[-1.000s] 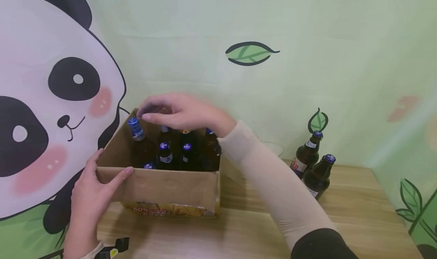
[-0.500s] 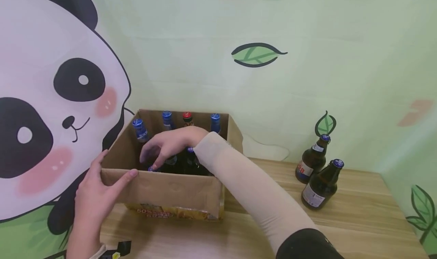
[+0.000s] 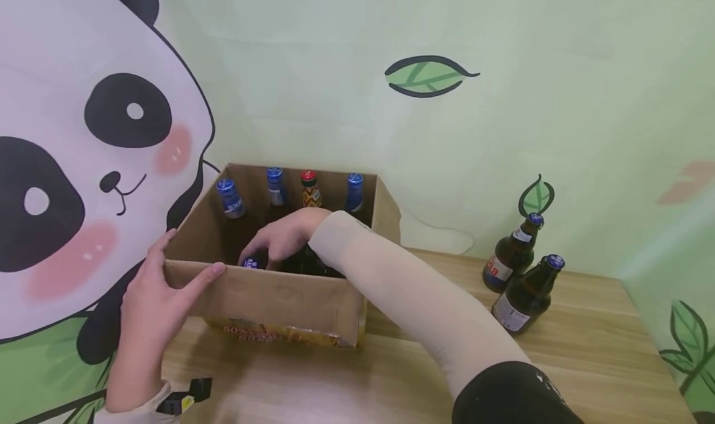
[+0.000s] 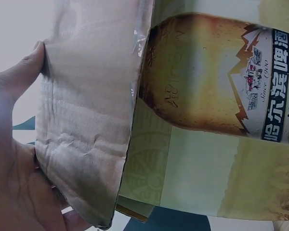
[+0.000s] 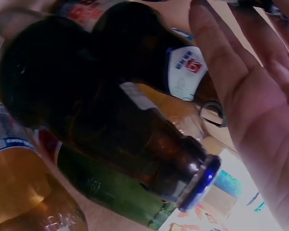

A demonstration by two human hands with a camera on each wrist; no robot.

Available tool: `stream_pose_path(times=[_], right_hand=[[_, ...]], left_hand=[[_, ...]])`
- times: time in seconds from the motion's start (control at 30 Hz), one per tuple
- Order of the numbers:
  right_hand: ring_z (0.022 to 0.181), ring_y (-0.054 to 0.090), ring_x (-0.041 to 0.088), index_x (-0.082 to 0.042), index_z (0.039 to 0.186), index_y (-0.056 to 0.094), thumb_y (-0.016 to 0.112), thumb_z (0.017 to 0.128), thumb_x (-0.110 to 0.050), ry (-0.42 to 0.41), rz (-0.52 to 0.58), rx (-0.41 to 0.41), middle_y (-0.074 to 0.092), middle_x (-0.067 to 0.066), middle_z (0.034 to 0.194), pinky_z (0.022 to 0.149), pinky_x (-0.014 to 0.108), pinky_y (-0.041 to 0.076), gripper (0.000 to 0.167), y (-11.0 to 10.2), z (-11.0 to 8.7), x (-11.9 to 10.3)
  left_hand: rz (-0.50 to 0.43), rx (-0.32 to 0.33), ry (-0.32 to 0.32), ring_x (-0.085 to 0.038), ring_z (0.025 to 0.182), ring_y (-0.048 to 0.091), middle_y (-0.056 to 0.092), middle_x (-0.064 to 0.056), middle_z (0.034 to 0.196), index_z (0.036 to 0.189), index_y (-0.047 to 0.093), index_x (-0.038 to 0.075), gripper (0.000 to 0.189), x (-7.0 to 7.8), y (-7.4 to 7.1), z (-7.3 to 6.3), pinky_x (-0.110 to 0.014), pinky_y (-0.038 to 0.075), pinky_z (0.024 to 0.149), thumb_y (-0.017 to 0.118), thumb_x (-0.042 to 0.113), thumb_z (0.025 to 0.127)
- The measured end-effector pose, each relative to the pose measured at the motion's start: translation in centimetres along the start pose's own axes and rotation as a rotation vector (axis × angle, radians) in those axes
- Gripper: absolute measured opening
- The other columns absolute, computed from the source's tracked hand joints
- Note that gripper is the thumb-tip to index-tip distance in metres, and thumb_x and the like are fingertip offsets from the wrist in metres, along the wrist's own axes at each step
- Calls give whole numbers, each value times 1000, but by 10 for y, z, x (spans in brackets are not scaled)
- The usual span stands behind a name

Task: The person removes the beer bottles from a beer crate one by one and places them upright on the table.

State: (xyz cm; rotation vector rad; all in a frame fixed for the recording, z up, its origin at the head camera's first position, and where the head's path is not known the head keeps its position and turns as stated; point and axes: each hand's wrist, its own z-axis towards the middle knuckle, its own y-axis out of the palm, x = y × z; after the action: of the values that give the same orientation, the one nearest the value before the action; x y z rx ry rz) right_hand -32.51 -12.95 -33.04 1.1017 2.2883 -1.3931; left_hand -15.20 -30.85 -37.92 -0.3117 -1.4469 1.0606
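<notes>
While the bench bears it, one cardboard carton, top uncovered, near side plain brown over a yellow printed strip.

Left hand: at the carton's near left corner, its grip pinching the cardboard, thumb along the near edge; in the left wrist view, a creased brown flap lies between thumb and fingers, beside a printed beer bottle lettered HARBIN.

Right hand: inside the carton, fingers reaching down about a dark-blue cap near the left end of the near wall. Whether this grip has closed on the neck, cannot tell; the fingertips are hidden.

Far row in the carton, left to right: blue-topped bottle in the left corner; second blue-topped bottle; red-topped bottle; third blue-topped bottle. Right wrist view: dark bottle with a blue cap, slanting across green glass.

On the bench, right of the carton, well apart: two brown bottles, upright, near one another; rear bottle, red-lettered label; front bottle, pale label.

Behind: green backdrop, panda print.
</notes>
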Motion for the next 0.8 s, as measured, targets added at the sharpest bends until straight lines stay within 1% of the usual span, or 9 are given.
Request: stream_pose_path(times=[0.1,0.2,0.27,0.37,0.43,0.5,0.67,0.73,0.8], right_hand=[[124,48,9,-27,141,58,67,97,-22,-11,-26,10,56,-9,135,113,32,36,45,-1,2,1],[117,52,8,-24,135,63,65,99,-23,-81,-88,24,60,-8,127,106,25,39,37,-2,4,3],[114,54,7,-24,132,64,65,99,-24,-112,-128,38,62,-9,124,103,22,40,33,-3,4,4],[111,56,6,-24,130,65,65,99,-26,-135,-177,75,63,-10,120,100,20,41,31,-3,5,5],[109,57,6,-24,128,66,65,99,-29,-139,-182,101,64,-11,119,99,20,42,30,-4,5,5],[107,58,6,-22,126,66,64,99,-31,-166,-187,125,66,-10,116,96,20,44,28,-4,4,5],[102,59,9,-17,123,65,61,101,-29,-233,-191,180,66,-7,112,93,20,45,26,-4,2,4],[103,58,9,-16,125,64,61,102,-29,-249,-195,217,66,-6,114,93,19,45,27,-5,0,4],[106,58,7,-16,126,64,61,101,-30,-247,-176,273,65,-7,116,95,18,44,28,-7,-3,3]], left_hand=[[7,-6,-5,-58,130,42,34,-30,155,163,14,21,110,1,-1,0,-77,36,95,70,68,82],[11,-15,-6,-58,129,43,35,-32,154,163,13,21,111,1,-1,1,-77,36,95,69,69,82],[10,-18,-4,-58,129,43,35,-32,154,163,13,21,111,1,0,1,-77,36,95,69,70,81],[6,-15,-1,-58,128,43,36,-32,153,163,13,23,110,2,0,2,-77,36,94,69,70,81],[5,-13,0,-58,127,44,37,-32,152,163,13,23,110,2,0,3,-77,36,94,69,70,81],[7,-13,-1,-58,127,44,38,-33,151,163,13,23,110,2,0,3,-76,37,93,69,70,81],[13,-26,-9,-58,130,41,34,-31,155,163,13,22,110,1,0,2,-78,34,95,69,70,82],[13,-30,-11,-59,132,39,32,-31,156,163,12,21,110,1,0,2,-78,32,96,69,70,82],[15,-34,-10,-59,133,38,30,-30,157,164,12,22,110,1,1,2,-79,31,96,68,70,82]])
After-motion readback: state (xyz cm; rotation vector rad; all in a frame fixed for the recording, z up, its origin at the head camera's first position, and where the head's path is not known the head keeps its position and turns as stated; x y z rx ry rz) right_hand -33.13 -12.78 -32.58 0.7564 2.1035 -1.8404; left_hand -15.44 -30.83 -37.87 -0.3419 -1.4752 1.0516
